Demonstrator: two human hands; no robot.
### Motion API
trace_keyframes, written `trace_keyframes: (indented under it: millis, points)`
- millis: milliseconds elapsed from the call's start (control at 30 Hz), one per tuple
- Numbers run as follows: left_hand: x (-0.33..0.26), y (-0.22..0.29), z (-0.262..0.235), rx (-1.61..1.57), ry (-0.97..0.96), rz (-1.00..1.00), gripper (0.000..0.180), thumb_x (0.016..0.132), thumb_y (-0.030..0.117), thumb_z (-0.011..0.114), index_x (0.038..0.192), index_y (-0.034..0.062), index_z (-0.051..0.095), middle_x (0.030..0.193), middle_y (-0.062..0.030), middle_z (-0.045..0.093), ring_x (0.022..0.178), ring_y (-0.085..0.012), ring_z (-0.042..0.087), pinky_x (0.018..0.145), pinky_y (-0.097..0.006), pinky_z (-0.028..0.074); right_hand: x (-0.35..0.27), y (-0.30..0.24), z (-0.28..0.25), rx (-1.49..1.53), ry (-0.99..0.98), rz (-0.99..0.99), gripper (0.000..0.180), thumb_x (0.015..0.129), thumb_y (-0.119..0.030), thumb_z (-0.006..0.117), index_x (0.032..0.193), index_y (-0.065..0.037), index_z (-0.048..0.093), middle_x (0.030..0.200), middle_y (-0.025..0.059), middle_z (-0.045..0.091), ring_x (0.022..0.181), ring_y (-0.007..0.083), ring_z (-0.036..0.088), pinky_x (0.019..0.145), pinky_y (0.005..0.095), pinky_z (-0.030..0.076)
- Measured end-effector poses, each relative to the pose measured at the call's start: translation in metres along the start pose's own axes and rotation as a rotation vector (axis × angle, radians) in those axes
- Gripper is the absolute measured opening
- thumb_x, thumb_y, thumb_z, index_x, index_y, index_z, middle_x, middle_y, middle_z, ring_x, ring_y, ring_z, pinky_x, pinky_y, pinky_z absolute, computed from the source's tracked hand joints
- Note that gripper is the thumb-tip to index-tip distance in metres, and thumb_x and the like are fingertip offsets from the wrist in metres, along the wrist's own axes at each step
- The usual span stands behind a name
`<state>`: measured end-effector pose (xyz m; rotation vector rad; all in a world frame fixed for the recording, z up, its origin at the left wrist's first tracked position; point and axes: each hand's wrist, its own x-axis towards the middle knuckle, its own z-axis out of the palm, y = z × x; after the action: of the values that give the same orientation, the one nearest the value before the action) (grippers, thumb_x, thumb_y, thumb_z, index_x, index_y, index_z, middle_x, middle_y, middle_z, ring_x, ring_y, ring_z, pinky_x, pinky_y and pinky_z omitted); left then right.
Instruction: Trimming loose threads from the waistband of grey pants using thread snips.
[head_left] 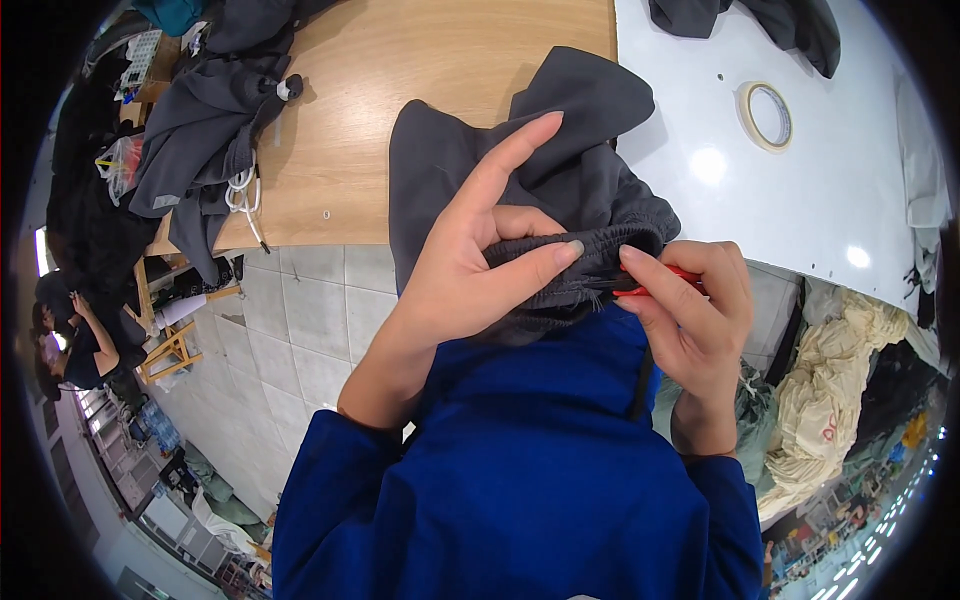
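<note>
A dark grey garment (440, 150) with a gathered elastic waistband hangs over the near table edge toward my body. My left hand (460, 260) pinches the gathered band between the thumb and curled fingers, its index finger stretched out over the cloth. Loose thread ends show at the band's edge below that thumb. At the right end of the band, my right hand (705, 310) is closed around a small red-handled tool (690, 277). Its fingertips meet at the opening of the band. Most of the tool is hidden by fingers and cloth, so its kind is unclear.
More dark grey garments (205, 130), one with a white drawcord (240, 190), lie at the left of the wooden table (330, 60). A tape roll (766, 116) rests on the white table (700, 210). Cream fabric (825, 400) is heaped at right; another person (85, 340) is at far left.
</note>
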<state>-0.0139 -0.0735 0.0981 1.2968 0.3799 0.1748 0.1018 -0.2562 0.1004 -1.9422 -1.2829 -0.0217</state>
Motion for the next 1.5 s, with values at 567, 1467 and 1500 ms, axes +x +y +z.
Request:
trace_keyframes:
  millis: [567, 1467, 1500]
  points:
    - [0.001, -0.003, 0.000, -0.082, -0.040, -0.036, 0.078, 0.084, -0.007, 0.065, 0.150, 0.0025, 0.025, 0.096, -0.0073, 0.066, 0.081, -0.0058, 0.062, 0.070, -0.018, 0.048, -0.011, 0.002, 0.014, 0.423, -0.003, 0.177, 0.044, 0.065, -0.009, 0.079, 0.108, -0.007, 0.072, 0.086, 0.0052, 0.059, 0.072, 0.0190, 0.054, 0.064, 0.0282, 0.043]
    - [0.000, -0.003, -0.004, -0.081, 0.009, -0.053, 0.077, 0.083, -0.007, 0.066, 0.149, 0.0008, 0.027, 0.112, -0.0073, 0.062, 0.081, -0.0066, 0.063, 0.070, -0.019, 0.048, -0.010, 0.002, 0.001, 0.052, -0.072, -0.002, 0.041, 0.063, -0.023, 0.080, 0.103, -0.020, 0.075, 0.081, -0.0011, 0.055, 0.068, 0.0172, 0.048, 0.063, 0.0313, 0.035]
    - [0.000, -0.003, -0.005, -0.083, -0.007, -0.052, 0.077, 0.083, -0.007, 0.066, 0.148, 0.0008, 0.027, 0.108, -0.0066, 0.063, 0.081, -0.0065, 0.063, 0.070, -0.018, 0.048, -0.011, 0.000, 0.001, 0.071, -0.057, 0.034, 0.041, 0.063, -0.022, 0.080, 0.103, -0.020, 0.075, 0.081, -0.0010, 0.055, 0.068, 0.0171, 0.048, 0.063, 0.0313, 0.035]
